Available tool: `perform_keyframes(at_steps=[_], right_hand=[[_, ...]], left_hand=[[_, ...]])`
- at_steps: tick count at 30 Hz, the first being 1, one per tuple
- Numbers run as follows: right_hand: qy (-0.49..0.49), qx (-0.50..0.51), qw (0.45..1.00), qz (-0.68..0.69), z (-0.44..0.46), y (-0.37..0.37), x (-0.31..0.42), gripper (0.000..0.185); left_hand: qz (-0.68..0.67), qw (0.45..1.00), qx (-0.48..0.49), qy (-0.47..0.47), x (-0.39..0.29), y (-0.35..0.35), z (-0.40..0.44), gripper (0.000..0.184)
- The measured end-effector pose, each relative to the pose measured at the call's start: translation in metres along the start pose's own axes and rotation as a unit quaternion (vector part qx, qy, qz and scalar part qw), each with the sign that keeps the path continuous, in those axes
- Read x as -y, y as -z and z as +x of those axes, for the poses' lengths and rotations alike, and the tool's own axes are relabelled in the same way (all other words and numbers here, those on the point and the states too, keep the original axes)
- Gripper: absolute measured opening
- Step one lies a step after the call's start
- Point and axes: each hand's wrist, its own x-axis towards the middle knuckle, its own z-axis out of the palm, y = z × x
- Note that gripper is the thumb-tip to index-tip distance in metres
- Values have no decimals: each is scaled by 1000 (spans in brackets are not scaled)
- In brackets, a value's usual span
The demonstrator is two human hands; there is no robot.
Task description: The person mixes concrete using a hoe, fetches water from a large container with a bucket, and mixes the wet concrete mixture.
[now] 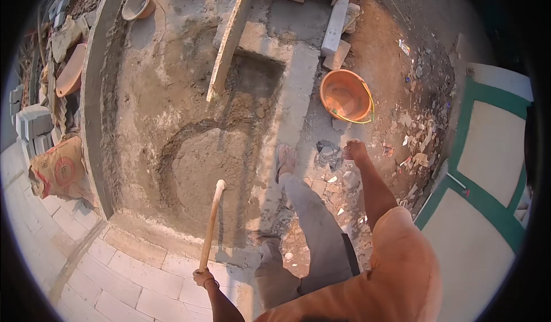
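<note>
My left hand is wrapped round the wooden handle of a hoe. Its pale upper end rests at the wet mortar, and the blade cannot be made out. The mortar lies in a rounded heap with a dug rim on the floor. My right hand hangs in the air on the other side, fingers curled in, with nothing visible in them. Below it on the ground lies a dark crumpled piece. An orange bucket with a yellow handle stands just beyond that hand.
A low concrete ledge runs beside my sandalled foot. An upright slab rises past the mortar. Two mortar pans sit at the far end. A cement bag leans outside the left wall. Rubble and a green-framed panel lie right.
</note>
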Motion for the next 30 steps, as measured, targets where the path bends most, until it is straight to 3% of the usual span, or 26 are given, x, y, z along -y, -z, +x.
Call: perform_keyframes(at_steps=[7,9,12,15,17,19,21,23,26,28,30], right_hand=[[-88,-170,952,239,139,-13,-13,48],[-117,-236,929,261,167,-23,-8,35],[-1,-208,877,433,222,-30,-29,29],[-17,-118,879,461,237,-30,-25,26],[-39,-132,900,413,238,-26,-14,25],[-44,-141,894,423,218,-17,6,26],[-67,-210,914,341,181,-12,12,27],[-34,-175,956,233,131,2,11,30],[-24,-130,979,158,66,29,17,27],[-7,-90,989,115,30,32,29,25],[16,-69,995,68,-15,48,36,23]], left_hand=[[40,999,-31,12,-1,3,37,31],[-39,999,1,7,-11,11,39,41],[3,999,-45,16,-22,13,34,46],[36,995,-87,10,-34,13,21,49],[88,989,-119,-1,-41,12,11,52],[67,991,-114,6,-39,11,9,51],[23,993,-117,-20,-29,8,15,50],[-40,987,-138,-76,-9,4,22,48],[-116,984,-128,-46,-18,12,4,47],[-202,960,-180,-68,-3,-4,13,50],[-166,954,-241,-64,-23,15,-18,54]])
